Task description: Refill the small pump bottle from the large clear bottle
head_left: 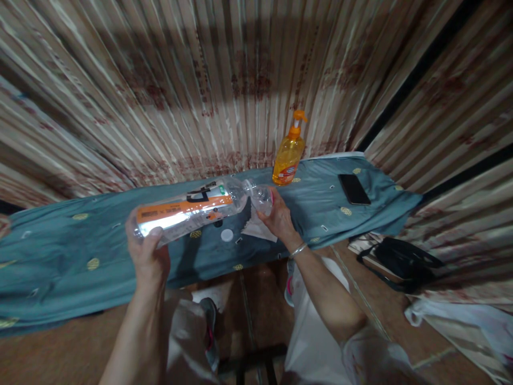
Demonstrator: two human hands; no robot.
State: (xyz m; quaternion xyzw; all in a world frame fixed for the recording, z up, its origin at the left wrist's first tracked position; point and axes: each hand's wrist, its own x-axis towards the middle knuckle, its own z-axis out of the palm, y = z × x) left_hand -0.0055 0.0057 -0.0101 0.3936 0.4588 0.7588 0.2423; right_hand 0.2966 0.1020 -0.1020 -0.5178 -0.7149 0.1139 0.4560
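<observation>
A large clear plastic bottle (188, 209) with an orange and white label is held tilted almost level above the cloth. My left hand (148, 251) is closed around its base end, thumb on the near side. At the bottle's neck, my right hand (280, 216) grips a small clear plastic container (261, 198) with a pink spot at its outer end. The two pieces meet mouth to mouth; I cannot tell whether they are joined. A white bottle cap (227, 235) lies on the cloth below. Partly hidden under my right hand is a pale paper sheet (258, 229).
A blue-green patterned cloth (116, 235) covers the long table. Behind the hands stands an orange pump bottle (289, 158), and a black phone (354, 189) lies to the right. A pleated curtain (224, 85) closes the back. On the right is a black bag (406, 262).
</observation>
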